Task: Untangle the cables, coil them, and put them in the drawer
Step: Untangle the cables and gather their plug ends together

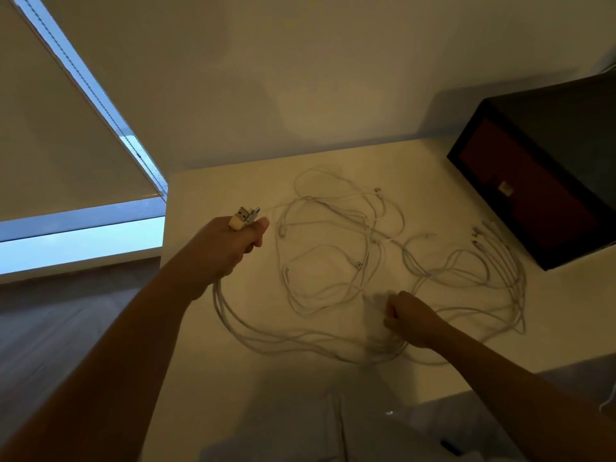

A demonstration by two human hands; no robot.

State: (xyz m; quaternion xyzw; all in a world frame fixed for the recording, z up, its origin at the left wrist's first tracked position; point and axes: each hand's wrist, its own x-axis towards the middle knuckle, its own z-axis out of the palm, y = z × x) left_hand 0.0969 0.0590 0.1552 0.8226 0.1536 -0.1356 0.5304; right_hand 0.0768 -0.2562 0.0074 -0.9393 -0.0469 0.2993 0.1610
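Nearest the lens, over the cream table [233,181], the left hand [233,251] is gripping a bundle of thin white charging cables [358,265] just below their USB plugs [245,216], near the left edge. The right hand [411,320] is curling round blurred strands by the near edge. Remaining loops are sprawling mid-table: light, limp, snag-prone, probably best taken at the stiff plugs.
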